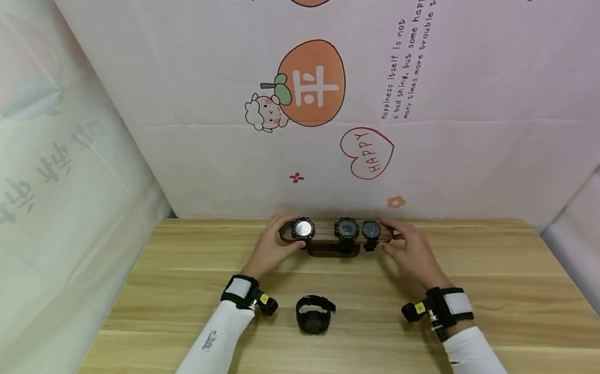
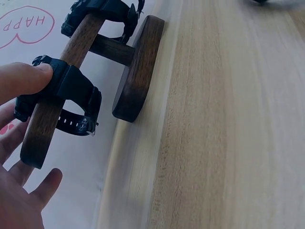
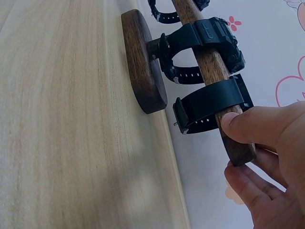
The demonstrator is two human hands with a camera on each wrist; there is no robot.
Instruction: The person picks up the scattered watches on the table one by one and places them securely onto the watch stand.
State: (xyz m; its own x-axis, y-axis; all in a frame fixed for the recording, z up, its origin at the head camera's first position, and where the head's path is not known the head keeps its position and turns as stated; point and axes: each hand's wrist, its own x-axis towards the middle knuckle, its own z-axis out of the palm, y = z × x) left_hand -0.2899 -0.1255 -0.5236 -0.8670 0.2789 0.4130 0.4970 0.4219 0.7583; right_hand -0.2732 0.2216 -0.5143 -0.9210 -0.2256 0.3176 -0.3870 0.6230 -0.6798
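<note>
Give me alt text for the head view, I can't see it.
A person's left hand holds a watch at one end of a wooden stand, while the right hand grips the other end. Two more watches are on it; a fourth watch lies nearer on the table.

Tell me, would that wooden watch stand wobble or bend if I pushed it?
The wooden stand might tip if pushed at one end, because its top bar reaches past a shorter base. It probably won't bend, since the bar looks thick and straight. The watches could slide along, as their straps hang loosely below the bar.
</note>
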